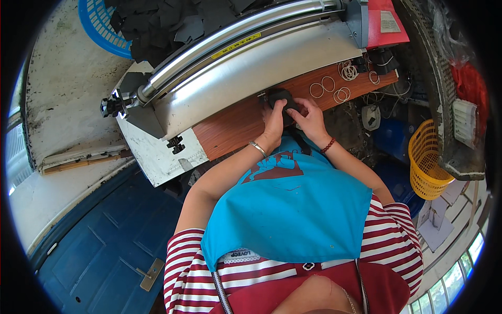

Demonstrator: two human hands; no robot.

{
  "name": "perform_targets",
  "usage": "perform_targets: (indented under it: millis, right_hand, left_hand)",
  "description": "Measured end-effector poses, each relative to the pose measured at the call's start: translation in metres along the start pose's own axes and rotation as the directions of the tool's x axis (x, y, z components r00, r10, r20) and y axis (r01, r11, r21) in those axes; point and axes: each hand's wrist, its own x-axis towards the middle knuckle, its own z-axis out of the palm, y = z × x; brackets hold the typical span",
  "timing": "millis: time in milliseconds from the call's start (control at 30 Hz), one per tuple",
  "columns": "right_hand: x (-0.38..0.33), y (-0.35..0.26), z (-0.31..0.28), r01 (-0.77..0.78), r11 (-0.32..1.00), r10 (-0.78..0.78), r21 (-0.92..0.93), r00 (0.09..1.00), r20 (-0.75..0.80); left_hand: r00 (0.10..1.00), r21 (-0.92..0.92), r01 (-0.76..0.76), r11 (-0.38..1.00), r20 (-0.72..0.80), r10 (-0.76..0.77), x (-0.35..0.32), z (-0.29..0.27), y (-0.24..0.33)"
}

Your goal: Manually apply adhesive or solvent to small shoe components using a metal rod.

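At the front edge of a reddish-brown wooden board (230, 137), both my hands are closed on a small black flat piece (283, 97), close in front of my blue apron (314, 220). My left hand (274, 121) grips its left side, thumb on top. From the right, my right hand (309, 116) holds it with bent fingers and thumb. Whether it is a single piece or a stack I cannot tell. Thin pale rubber bands (348, 70) lie on the board to the right of my hands, some bunched, others loose.
Beyond the board stands a machine with a long metal roller (209, 46) and a sloping metal plate (251, 83). Many black pieces (188, 30) are heaped behind it, beside a blue basket (90, 27). A yellow basket (418, 175) stands at right; a blue door (99, 251) is at lower left.
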Motion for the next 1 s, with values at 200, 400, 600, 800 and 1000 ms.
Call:
perform_targets:
  millis: [200, 400, 600, 800, 1000]
  right_hand:
    - [-0.004, -0.015, 0.000, 0.201, 0.972, -0.212, -0.118, 0.973, -0.090]
    - [0.002, -0.012, -0.004, 0.170, 0.982, -0.176, -0.086, 0.982, -0.067]
    - [0.007, -0.015, -0.011, -0.203, 0.844, 0.174, 0.496, 0.979, 0.105]
    - [0.006, -0.005, -0.042, -0.398, 0.609, 0.341, 0.686, 0.912, 0.227]
    - [-0.010, -0.025, -0.055, -0.425, 0.516, 0.277, 0.743, 0.904, 0.325]
  left_hand:
    - [0.999, -0.087, 0.001, 0.996, -0.033, -0.004, -0.001, 0.007, 0.000]
    - [1.000, -0.090, 0.012, 0.996, 0.007, -0.011, 0.000, 0.004, 0.000]
    - [0.988, -0.160, 0.061, 0.985, 0.147, -0.037, 0.000, -0.016, 0.004]
    - [0.990, 0.042, -0.082, 0.996, 0.119, 0.076, -0.050, -0.035, 0.052]
    - [0.889, 0.162, -0.067, 0.985, 0.458, -0.015, -0.069, -0.057, 0.064]
